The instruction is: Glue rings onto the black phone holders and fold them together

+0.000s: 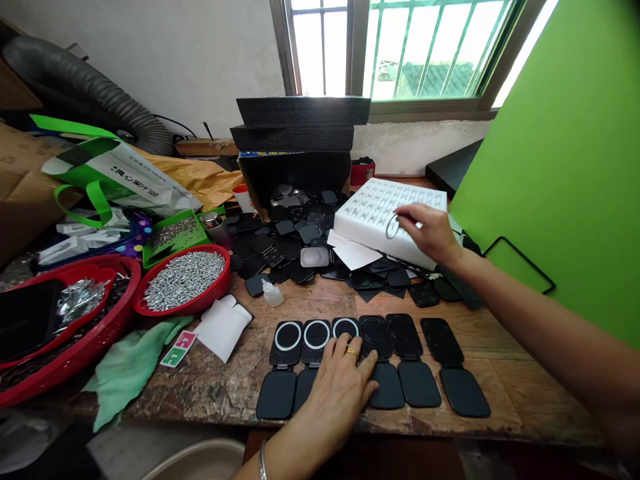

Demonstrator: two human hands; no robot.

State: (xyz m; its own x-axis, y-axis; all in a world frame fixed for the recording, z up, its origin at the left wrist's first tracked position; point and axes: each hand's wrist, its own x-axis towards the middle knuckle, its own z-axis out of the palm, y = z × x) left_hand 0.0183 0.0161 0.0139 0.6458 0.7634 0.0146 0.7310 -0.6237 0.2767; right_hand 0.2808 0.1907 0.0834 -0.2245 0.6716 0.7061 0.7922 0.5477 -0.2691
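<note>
A row of several black hinged plates lies unfolded along the front of the wooden table. White rings sit on the three leftmost upper plates, including the first white ring and the second white ring. My left hand rests with fingers stretched out over the third plate, touching it near its white ring and partly covering it. Raised at the right, my right hand pinches a thin ring between thumb and fingertips, in front of a white foam tray with rows of slots.
Behind the row lies a heap of black plates spilling from a black box. At left are a red basket of small metal pins, a green tray and a green cloth. A small white bottle stands mid-table.
</note>
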